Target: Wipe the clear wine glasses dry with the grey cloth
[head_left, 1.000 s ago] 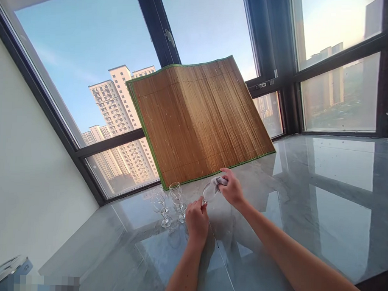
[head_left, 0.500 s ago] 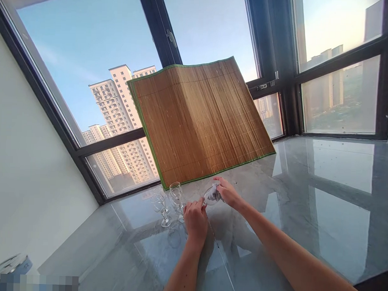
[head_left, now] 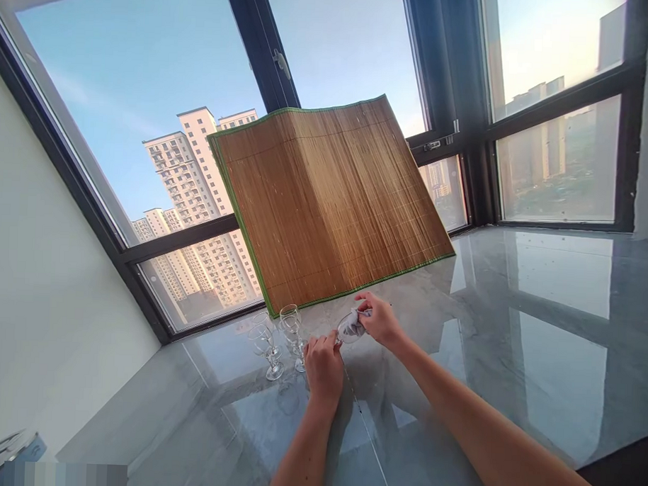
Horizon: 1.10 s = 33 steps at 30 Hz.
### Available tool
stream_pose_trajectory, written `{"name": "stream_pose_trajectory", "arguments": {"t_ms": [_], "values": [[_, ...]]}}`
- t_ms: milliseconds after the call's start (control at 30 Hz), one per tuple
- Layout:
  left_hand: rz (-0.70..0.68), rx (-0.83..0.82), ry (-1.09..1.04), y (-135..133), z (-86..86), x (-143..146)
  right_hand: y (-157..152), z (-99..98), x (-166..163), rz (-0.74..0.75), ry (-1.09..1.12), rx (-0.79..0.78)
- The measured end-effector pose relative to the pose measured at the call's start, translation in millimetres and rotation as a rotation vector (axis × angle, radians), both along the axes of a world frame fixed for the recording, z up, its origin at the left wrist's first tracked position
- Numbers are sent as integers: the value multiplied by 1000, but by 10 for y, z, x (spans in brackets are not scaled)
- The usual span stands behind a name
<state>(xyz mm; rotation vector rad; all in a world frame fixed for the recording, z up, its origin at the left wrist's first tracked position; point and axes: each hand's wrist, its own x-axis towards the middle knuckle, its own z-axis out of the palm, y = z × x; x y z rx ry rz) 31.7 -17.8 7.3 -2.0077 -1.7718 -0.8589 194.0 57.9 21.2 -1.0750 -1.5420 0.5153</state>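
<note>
My left hand [head_left: 324, 365] is closed round the stem of a clear wine glass [head_left: 347, 330] that I hold tilted on its side above the marble counter. My right hand [head_left: 381, 321] pinches a small white cloth [head_left: 360, 315] pressed into the glass's bowl. Just left of my hands, three more wine glasses [head_left: 277, 337] stand upright in a tight group on the counter.
A bamboo mat [head_left: 325, 200] with a green edge leans against the window behind the glasses. The glossy grey marble counter [head_left: 538, 335] stretches right and toward me. Dark window frames run along the back. A round metal object [head_left: 3, 448] sits at the lower left corner.
My right hand has shifted slightly left and down on the glass with the cloth, turning at the bowl. The left hand keeps its hold on the stem.
</note>
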Motion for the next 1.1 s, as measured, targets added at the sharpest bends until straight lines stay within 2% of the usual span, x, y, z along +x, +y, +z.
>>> {"name": "stream_pose_trajectory", "arguments": {"t_ms": [100,233,333,433,500,667,767,1100], "values": [[-7,-29,-30,23,-18,-18,-47,55,6,93,-15,-14],[-7,-52,-48,28,-32,-35,-133,126,34,265,-39,-119],[-9,-74,-42,8,-17,-39,-223,165,58,419,-73,-257],[-18,-90,-35,-13,-1,-44,-302,191,90,507,-86,-434],[-30,-96,-36,-18,-3,-44,-325,194,120,532,-91,-482],[-79,-141,-45,-6,-31,-27,-285,167,194,546,-151,-467],[-94,-144,-57,0,-26,-22,-270,176,201,570,-150,-510],[-149,-39,-176,34,-11,-43,-381,287,153,632,223,-480]]}}
